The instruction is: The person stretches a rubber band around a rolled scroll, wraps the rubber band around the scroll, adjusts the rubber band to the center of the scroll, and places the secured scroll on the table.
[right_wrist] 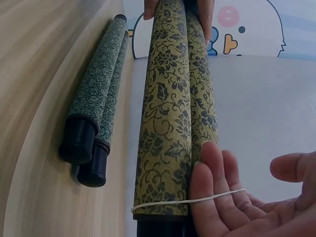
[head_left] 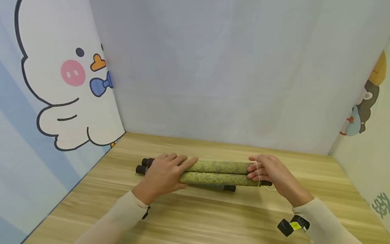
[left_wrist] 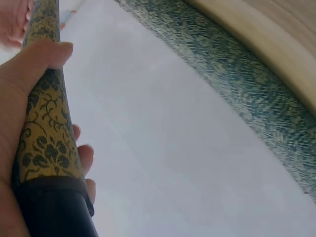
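Observation:
Two yellow-gold scrolls [head_left: 219, 179] with dark floral patterns and black end knobs lie side by side, raised above the table. My left hand [head_left: 163, 173] grips both near their left end, its thumb along the near side. At their right end, a thin white elastic band [right_wrist: 168, 203] loops round the rolls. My right hand [head_left: 272, 171] has its fingers [right_wrist: 212, 173] slipped under that band, touching the rolls, with the thumb held apart. Beneath, two blue-green patterned scrolls [right_wrist: 101, 79] rest on the table, mostly hidden in the head view.
The light wood-grain table [head_left: 195, 217] meets a pale cloth wall [head_left: 219, 74] at the back. A cartoon duck panel [head_left: 61, 112] stands on the left, and another printed panel [head_left: 362, 149] on the right.

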Demonstrator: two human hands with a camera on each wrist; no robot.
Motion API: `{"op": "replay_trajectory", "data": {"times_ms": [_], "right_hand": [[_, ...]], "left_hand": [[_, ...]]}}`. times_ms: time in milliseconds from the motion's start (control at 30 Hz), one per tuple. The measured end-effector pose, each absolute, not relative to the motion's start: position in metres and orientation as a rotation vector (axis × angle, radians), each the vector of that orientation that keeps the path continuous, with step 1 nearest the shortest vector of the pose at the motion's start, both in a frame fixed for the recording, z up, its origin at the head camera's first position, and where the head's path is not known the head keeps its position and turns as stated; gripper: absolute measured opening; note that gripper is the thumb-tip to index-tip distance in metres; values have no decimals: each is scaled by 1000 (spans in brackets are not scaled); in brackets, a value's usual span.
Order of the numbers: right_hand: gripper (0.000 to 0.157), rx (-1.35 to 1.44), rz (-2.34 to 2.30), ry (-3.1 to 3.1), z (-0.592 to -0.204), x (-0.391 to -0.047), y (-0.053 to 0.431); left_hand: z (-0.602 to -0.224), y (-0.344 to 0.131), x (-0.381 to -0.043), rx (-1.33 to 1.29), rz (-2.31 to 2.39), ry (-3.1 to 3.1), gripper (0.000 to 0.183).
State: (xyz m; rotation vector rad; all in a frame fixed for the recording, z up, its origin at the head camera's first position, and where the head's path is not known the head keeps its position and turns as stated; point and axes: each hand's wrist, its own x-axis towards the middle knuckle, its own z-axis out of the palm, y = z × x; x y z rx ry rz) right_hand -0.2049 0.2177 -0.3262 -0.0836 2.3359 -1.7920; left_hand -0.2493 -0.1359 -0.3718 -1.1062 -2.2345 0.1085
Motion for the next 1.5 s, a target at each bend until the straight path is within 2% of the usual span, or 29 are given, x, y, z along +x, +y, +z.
{"op": "replay_trajectory", "data": {"times_ms": [300,567,667,800,967,1067,1267,1500], "right_hand": [[41,-124,-1714,2448,-340,-205,211],[37,-87,-1852,2458,-342,-183,209],[39,-59,-1804,2506,-339,-174,208],[30,4,-1687,2590,-336,-162,214],[25,-60,-1539,2664,-336,-150,227],[31,-79,-1417,2785,-336,-148,231],[55,16,-1384,2803,-346,-163,227],[53,41,-1390,2705,-358,-202,222]], "left_hand": [[-384,-126,-259,-1157,68,-2279,99],[-393,-134,-269,-857,-191,-2523,87],[-389,-135,-271,-791,-262,-2579,87],[-383,-140,-274,-709,-322,-2617,85],[-378,-145,-276,-649,-383,-2632,85],[-375,-143,-278,-601,-402,-2610,85],[-368,-130,-270,-546,-471,-2547,89],[-366,-116,-252,-638,-537,-2356,91]]}}
